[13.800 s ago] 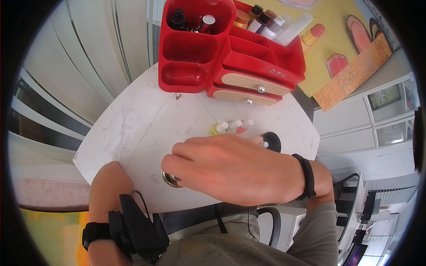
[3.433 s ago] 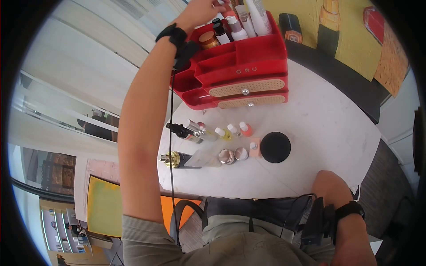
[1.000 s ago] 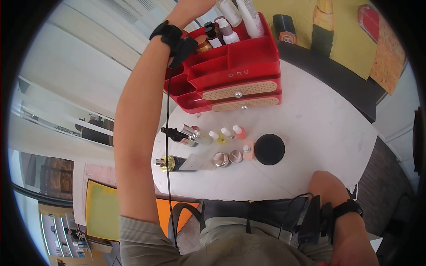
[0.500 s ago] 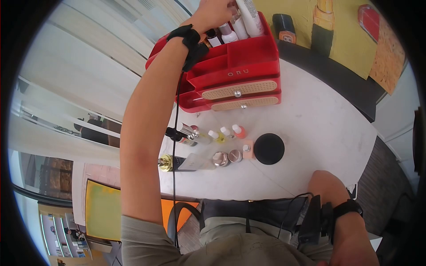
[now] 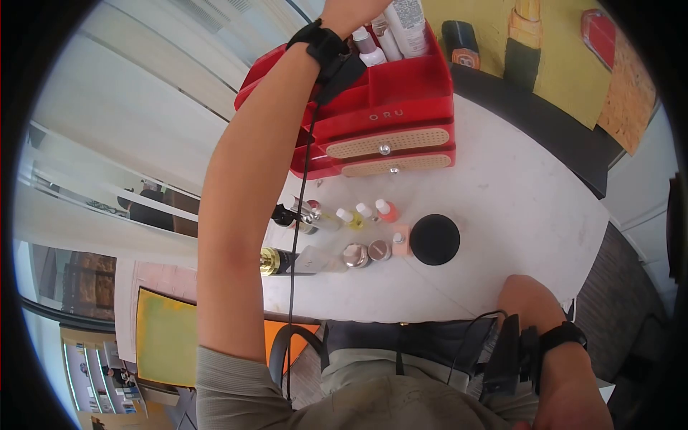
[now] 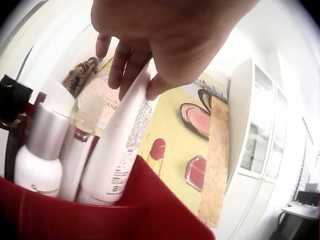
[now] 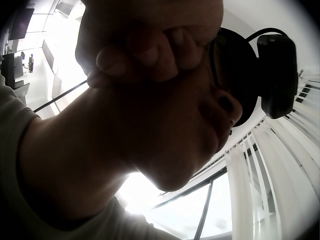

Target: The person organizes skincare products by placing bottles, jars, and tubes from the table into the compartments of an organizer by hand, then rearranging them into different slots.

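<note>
A white squeeze tube [image 6: 117, 145] with printing on its back stands slanted in the rear section of the red cosmetics organizer [image 5: 416, 82]. My left hand [image 6: 180, 45] pinches the tube's upper end between thumb and fingers. In the head view that hand [image 5: 356, 14] is partly cut off at the top edge. Beside the tube stand a white bottle with a silver collar [image 6: 42, 150] and a slim clear-capped bottle [image 6: 77, 150]. My right hand [image 5: 530, 297] rests at the table's front edge; its fingers [image 7: 150, 55] are loosely curled and hold nothing.
On the white table [image 5: 516, 186] stand a black round lid [image 5: 435, 239], small nail polish bottles [image 5: 387, 210], two small jars [image 5: 355, 256], a frosted bottle [image 5: 312, 260] and a gold-collared bottle [image 5: 269, 261]. A cable [image 5: 297, 229] hangs from my left wrist across them.
My left hand has moved right over the organizer and taken hold of the white tube, whose printed back now shows. Since the oldest frame, several bottles have come onto the table; my right hand moved aside.
</note>
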Available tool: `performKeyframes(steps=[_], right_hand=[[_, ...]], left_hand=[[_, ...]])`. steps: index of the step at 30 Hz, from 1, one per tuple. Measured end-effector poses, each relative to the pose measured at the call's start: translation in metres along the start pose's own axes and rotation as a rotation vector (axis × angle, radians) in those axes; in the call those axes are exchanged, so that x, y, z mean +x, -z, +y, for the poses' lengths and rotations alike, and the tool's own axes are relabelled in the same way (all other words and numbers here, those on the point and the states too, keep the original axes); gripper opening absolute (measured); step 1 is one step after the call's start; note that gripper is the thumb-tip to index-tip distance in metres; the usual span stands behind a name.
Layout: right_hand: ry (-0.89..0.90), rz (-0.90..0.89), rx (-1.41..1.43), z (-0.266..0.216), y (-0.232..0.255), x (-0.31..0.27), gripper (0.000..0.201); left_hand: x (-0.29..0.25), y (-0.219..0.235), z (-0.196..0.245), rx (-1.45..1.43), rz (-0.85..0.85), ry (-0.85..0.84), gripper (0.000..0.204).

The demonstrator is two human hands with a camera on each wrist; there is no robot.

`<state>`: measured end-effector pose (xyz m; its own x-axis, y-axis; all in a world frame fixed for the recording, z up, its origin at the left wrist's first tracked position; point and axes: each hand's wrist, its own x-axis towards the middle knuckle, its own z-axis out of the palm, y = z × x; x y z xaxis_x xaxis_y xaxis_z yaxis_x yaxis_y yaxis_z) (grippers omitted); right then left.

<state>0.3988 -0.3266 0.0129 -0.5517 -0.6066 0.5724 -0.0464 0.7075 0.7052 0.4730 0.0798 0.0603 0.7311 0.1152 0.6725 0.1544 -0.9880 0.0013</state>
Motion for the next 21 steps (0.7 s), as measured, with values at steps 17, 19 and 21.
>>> performKeyframes(steps=[17,19,21], right_hand=[[0.064,0.253,-0.369,-0.008,-0.020,-0.007,0.035],[-0.080,0.246,-0.069,0.008,-0.007,-0.004,0.036],[0.073,-0.072,-0.122,0.003,0.002,0.004,0.037]], left_hand=[[-0.003,0.011,0.005,-0.061,0.035,0.153,0.028],[-0.004,0.010,0.004,-0.076,0.012,0.162,0.029],[-0.003,0.014,0.006,-0.017,-0.070,0.182,0.032]])
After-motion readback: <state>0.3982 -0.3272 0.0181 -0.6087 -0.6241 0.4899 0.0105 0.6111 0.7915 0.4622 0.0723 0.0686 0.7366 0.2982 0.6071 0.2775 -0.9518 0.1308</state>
